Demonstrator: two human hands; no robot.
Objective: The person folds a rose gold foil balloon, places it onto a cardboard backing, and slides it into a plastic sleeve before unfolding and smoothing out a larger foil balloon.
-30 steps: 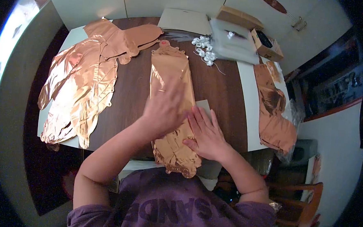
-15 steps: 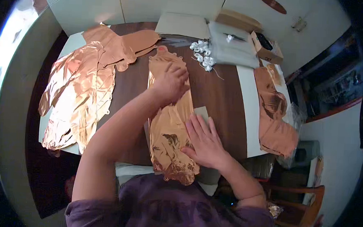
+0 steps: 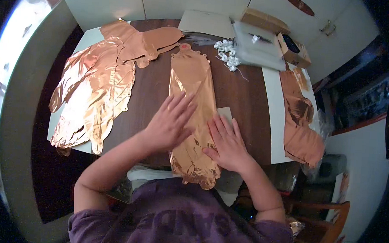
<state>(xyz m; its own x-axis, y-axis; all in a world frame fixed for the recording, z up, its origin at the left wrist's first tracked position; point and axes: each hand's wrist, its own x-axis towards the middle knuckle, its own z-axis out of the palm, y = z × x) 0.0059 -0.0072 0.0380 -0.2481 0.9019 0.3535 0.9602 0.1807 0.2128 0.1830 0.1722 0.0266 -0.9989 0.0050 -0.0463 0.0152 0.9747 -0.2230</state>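
A long, deflated copper foil balloon point(image 3: 191, 77) lies flat on the dark wooden table point(image 3: 150, 90), running from the upper middle of the frame down to the table's near edge, where its crinkled lower end hangs over just above the person's purple shirt point(image 3: 180, 222). The left hand point(image 3: 170, 122) lies palm down on the balloon's left side at the centre of the frame, its fingers point(image 3: 182, 104) spread and flat, gripping nothing. The right hand point(image 3: 228, 143) lies palm down just to the right of it, pressing on the balloon's right edge, fingers spread too, with their tips reaching over a pale sheet of card point(image 3: 226, 111) that lies just beside the foil. The two hands are close together but not touching. At the left of the frame a heap of more copper foil balloons point(image 3: 95, 87) covers the table's edge, well apart from the hands. At the right another crumpled foil balloon point(image 3: 300, 125) drapes over the table's side. At the upper middle lie small white ribbon curls point(image 3: 226, 57), a clear plastic bag point(image 3: 260, 50) and an open cardboard box point(image 3: 295, 49).
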